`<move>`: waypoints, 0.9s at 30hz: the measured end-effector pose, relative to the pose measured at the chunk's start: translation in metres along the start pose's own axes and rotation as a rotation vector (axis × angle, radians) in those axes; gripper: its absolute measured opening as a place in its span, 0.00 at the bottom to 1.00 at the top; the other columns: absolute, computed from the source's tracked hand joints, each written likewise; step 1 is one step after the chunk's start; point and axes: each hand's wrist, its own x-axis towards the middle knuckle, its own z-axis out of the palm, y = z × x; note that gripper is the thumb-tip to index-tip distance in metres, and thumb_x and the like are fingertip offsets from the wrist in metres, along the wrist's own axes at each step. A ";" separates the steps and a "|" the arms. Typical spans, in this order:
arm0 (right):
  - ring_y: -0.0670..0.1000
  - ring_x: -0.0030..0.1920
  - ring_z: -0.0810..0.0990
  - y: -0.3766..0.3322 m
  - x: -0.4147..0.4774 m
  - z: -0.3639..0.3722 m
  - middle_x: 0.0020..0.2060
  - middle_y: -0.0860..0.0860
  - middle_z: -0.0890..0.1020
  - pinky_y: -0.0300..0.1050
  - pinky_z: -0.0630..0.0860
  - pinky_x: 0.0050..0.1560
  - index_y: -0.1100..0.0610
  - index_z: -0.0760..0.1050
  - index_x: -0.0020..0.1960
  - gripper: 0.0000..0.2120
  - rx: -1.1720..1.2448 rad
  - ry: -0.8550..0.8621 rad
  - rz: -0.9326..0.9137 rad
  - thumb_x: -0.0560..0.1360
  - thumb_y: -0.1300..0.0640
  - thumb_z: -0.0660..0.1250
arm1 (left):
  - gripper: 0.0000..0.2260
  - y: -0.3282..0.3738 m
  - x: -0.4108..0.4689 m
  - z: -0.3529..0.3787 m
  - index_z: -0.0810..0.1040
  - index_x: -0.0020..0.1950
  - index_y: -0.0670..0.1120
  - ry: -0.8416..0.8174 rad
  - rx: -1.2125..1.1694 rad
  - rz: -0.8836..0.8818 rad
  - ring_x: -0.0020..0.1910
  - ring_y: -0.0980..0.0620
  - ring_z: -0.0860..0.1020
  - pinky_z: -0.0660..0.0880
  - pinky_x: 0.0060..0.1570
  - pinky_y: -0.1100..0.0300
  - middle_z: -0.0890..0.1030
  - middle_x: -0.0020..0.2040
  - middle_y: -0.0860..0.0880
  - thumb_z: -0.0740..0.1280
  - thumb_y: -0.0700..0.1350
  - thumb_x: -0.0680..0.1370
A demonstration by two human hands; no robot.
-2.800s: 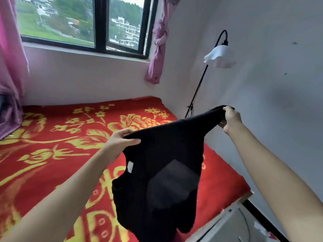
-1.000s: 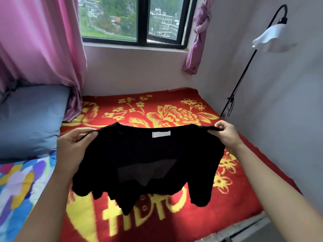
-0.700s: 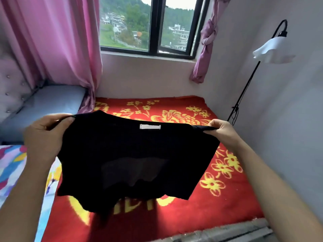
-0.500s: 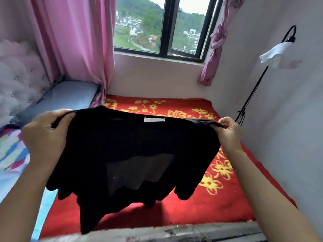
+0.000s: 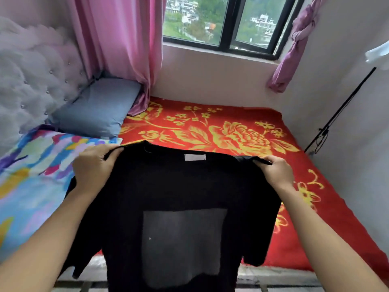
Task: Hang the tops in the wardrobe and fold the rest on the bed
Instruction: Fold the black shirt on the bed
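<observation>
A black T-shirt (image 5: 181, 186) with a white neck label and a grey square panel hangs spread out in front of me, over the near edge of the bed (image 5: 231, 131). My left hand (image 5: 94, 167) grips its left shoulder. Its right shoulder is pinched by my right hand (image 5: 275, 171). The shirt's lower part drops below the mattress edge. No wardrobe is in view.
The bed carries a red blanket with yellow flowers, a multicoloured sheet (image 5: 31, 175) at the left and a blue-grey pillow (image 5: 96, 108) by the tufted headboard (image 5: 27, 76). Pink curtains (image 5: 117, 45) frame the window. A black floor lamp (image 5: 341, 110) stands at the right wall.
I have turned left along the bed and looked down. The shirt, first bunched and hanging from one side, is now held flat by both shoulders, lower and closer to me.
</observation>
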 end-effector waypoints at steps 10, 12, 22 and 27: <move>0.54 0.32 0.71 0.045 0.088 0.138 0.29 0.56 0.74 0.47 0.64 0.35 0.64 0.76 0.35 0.15 0.110 -0.310 0.457 0.72 0.53 0.70 | 0.03 -0.087 0.029 0.132 0.83 0.46 0.46 -0.376 -0.033 -0.396 0.45 0.42 0.79 0.68 0.39 0.57 0.83 0.43 0.45 0.70 0.42 0.75; 0.54 0.31 0.71 0.053 0.100 0.157 0.27 0.55 0.74 0.48 0.63 0.35 0.63 0.76 0.34 0.15 0.076 -0.245 0.487 0.71 0.51 0.69 | 0.03 -0.098 0.033 0.153 0.84 0.46 0.45 -0.398 -0.009 -0.333 0.42 0.41 0.81 0.70 0.39 0.53 0.84 0.41 0.45 0.70 0.40 0.74; 0.57 0.31 0.70 0.037 0.215 0.214 0.25 0.53 0.70 0.44 0.60 0.29 0.58 0.67 0.31 0.20 -0.104 -0.066 0.442 0.75 0.46 0.65 | 0.07 -0.111 0.122 0.254 0.83 0.50 0.43 -0.362 0.073 -0.281 0.45 0.38 0.79 0.70 0.41 0.52 0.83 0.44 0.40 0.68 0.44 0.76; 0.60 0.38 0.74 0.034 0.293 0.249 0.31 0.54 0.74 0.46 0.63 0.34 0.57 0.72 0.36 0.17 -0.186 -0.007 0.387 0.77 0.46 0.62 | 0.11 -0.123 0.173 0.332 0.81 0.55 0.44 -0.349 0.130 -0.306 0.51 0.38 0.76 0.70 0.46 0.49 0.81 0.49 0.38 0.66 0.48 0.78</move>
